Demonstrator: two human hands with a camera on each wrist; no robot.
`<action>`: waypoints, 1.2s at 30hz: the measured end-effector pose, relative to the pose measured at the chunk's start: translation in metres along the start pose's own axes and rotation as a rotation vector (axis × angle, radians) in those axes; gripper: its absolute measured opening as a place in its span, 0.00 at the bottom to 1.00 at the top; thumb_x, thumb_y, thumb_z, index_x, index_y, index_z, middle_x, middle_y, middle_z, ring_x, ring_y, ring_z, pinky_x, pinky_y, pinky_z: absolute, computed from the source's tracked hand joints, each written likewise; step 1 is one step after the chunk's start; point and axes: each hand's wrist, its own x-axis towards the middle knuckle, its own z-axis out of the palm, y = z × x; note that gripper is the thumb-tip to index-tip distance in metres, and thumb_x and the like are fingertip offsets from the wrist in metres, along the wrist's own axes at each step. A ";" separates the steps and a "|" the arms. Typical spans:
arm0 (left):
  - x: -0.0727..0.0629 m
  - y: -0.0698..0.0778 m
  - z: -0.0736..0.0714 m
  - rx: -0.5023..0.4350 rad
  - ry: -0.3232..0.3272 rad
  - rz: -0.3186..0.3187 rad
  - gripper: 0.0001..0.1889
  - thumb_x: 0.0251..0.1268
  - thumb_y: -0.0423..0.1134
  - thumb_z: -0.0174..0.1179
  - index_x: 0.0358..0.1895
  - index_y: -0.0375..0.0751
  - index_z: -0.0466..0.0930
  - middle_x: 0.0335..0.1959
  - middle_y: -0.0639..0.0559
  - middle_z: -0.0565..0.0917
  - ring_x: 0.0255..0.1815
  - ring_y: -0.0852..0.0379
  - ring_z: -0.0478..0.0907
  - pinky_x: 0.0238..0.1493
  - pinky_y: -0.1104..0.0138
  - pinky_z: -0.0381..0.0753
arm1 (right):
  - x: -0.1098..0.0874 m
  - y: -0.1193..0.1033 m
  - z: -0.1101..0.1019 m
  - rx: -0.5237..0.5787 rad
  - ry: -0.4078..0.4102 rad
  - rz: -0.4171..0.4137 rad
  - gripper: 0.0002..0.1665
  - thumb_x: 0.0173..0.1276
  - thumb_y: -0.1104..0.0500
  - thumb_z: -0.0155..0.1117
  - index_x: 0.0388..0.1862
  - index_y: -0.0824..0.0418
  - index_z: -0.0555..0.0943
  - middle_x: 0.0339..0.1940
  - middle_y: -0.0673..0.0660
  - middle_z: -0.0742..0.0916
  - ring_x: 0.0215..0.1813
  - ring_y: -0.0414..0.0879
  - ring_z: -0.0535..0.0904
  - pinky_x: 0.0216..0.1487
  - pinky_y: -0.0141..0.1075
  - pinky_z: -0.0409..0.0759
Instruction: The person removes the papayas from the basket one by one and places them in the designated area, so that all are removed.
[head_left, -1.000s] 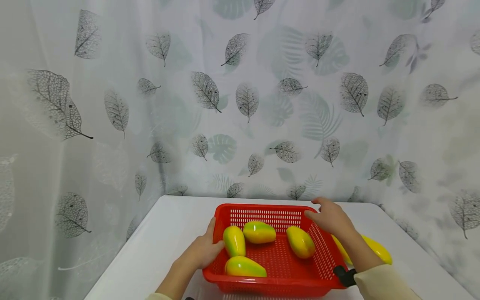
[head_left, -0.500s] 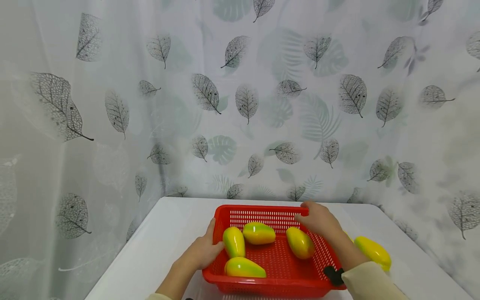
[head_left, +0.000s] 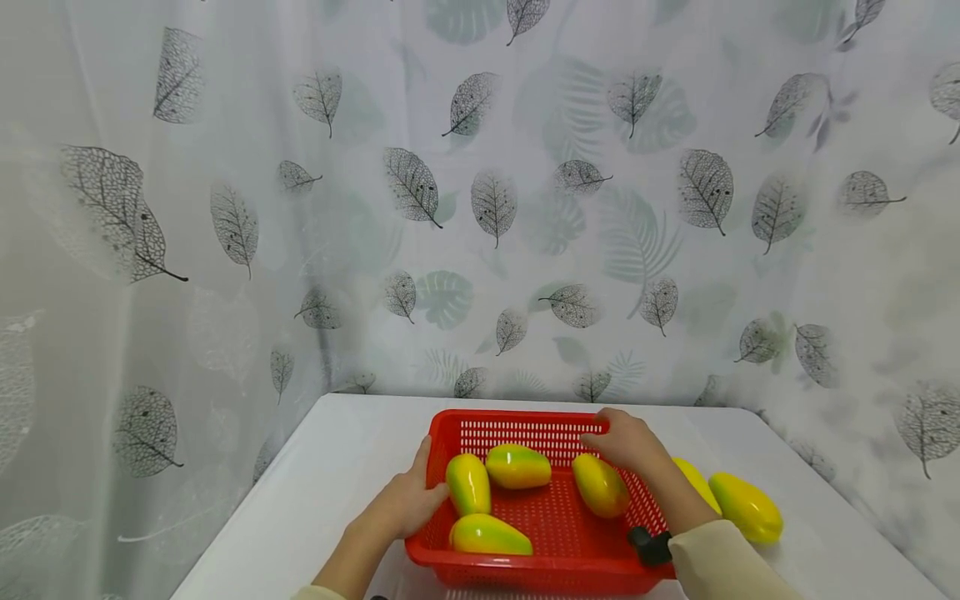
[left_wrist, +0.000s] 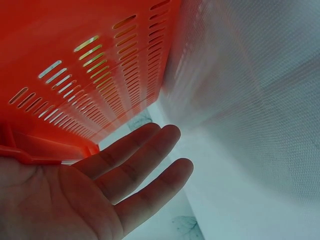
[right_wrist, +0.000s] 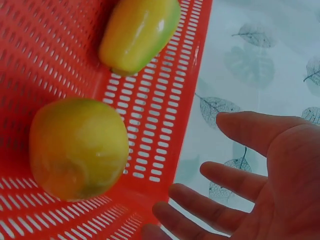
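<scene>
A red plastic basket (head_left: 540, 563) with slotted walls holds several yellow-green mangoes. One mango (head_left: 602, 486) lies toward its right side; the others, including an upright-lying mango (head_left: 468, 483), are at the left. My left hand (head_left: 401, 502) rests on the left rim, thumb over the inner side. In the left wrist view its other fingers (left_wrist: 142, 159) stretch out fairly straight below the rim, outside the wall. My right hand (head_left: 628, 442) is at the back right corner, fingers spread and holding nothing. The right wrist view shows its fingertips by the rim, near a mango (right_wrist: 77, 150).
On the white table (head_left: 300, 500), right of the basket, lie a mango (head_left: 746, 507) and another mango (head_left: 696, 482) partly hidden by the right forearm. A leaf-patterned curtain (head_left: 495, 333) hangs behind and along both sides. A black strap (head_left: 649, 546) is on the right wrist.
My right hand has moved left to the back right corner of the basket, uncovering more of the mangoes on the table. The left hand and the basket have stayed put.
</scene>
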 end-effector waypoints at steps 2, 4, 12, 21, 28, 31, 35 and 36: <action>0.000 0.000 0.000 -0.002 -0.002 -0.002 0.50 0.67 0.44 0.58 0.85 0.44 0.36 0.36 0.44 0.84 0.22 0.53 0.84 0.29 0.57 0.90 | 0.001 0.000 0.002 0.001 -0.007 0.002 0.36 0.68 0.49 0.67 0.66 0.72 0.76 0.62 0.73 0.83 0.59 0.67 0.81 0.62 0.62 0.80; 0.001 -0.001 0.000 0.001 -0.003 -0.004 0.50 0.67 0.45 0.58 0.85 0.44 0.36 0.35 0.44 0.84 0.22 0.54 0.84 0.29 0.57 0.90 | 0.002 0.000 0.004 0.000 -0.014 0.006 0.36 0.68 0.49 0.67 0.66 0.72 0.76 0.62 0.73 0.83 0.58 0.66 0.81 0.61 0.61 0.81; 0.002 -0.002 -0.002 0.007 0.005 -0.019 0.49 0.67 0.45 0.57 0.85 0.43 0.36 0.35 0.44 0.84 0.22 0.53 0.84 0.29 0.58 0.89 | 0.007 -0.003 0.011 -0.007 -0.076 -0.004 0.37 0.66 0.49 0.69 0.66 0.72 0.76 0.63 0.71 0.82 0.59 0.64 0.80 0.62 0.59 0.81; 0.002 0.000 -0.001 0.015 -0.003 -0.028 0.48 0.69 0.46 0.55 0.85 0.44 0.37 0.34 0.44 0.82 0.22 0.54 0.83 0.29 0.60 0.89 | 0.012 0.005 0.027 -0.033 -0.132 0.063 0.41 0.62 0.50 0.74 0.69 0.71 0.74 0.63 0.72 0.81 0.60 0.63 0.79 0.64 0.63 0.79; 0.001 0.004 -0.002 0.015 -0.002 -0.012 0.49 0.68 0.46 0.57 0.86 0.46 0.36 0.37 0.43 0.84 0.23 0.53 0.84 0.29 0.59 0.89 | 0.015 0.006 0.028 -0.021 -0.162 0.067 0.41 0.61 0.53 0.73 0.69 0.71 0.74 0.65 0.72 0.80 0.62 0.65 0.78 0.65 0.63 0.78; 0.000 0.004 -0.002 0.018 -0.003 -0.016 0.50 0.67 0.46 0.57 0.86 0.44 0.36 0.37 0.43 0.84 0.23 0.53 0.84 0.29 0.59 0.89 | 0.015 0.005 0.028 -0.026 -0.181 0.065 0.40 0.61 0.53 0.73 0.68 0.71 0.75 0.64 0.72 0.81 0.61 0.65 0.79 0.65 0.63 0.78; 0.001 0.003 -0.001 0.020 -0.009 -0.020 0.50 0.66 0.46 0.57 0.85 0.44 0.36 0.37 0.43 0.84 0.23 0.53 0.84 0.29 0.59 0.89 | 0.014 0.004 0.029 -0.035 -0.205 0.064 0.37 0.60 0.54 0.74 0.65 0.70 0.77 0.60 0.69 0.84 0.56 0.60 0.80 0.62 0.61 0.80; 0.001 0.003 -0.001 0.021 -0.008 -0.020 0.50 0.66 0.46 0.57 0.85 0.44 0.36 0.37 0.43 0.84 0.23 0.53 0.84 0.29 0.58 0.89 | 0.014 0.005 0.029 -0.036 -0.211 0.062 0.37 0.60 0.54 0.74 0.65 0.70 0.77 0.58 0.68 0.84 0.54 0.59 0.81 0.61 0.61 0.81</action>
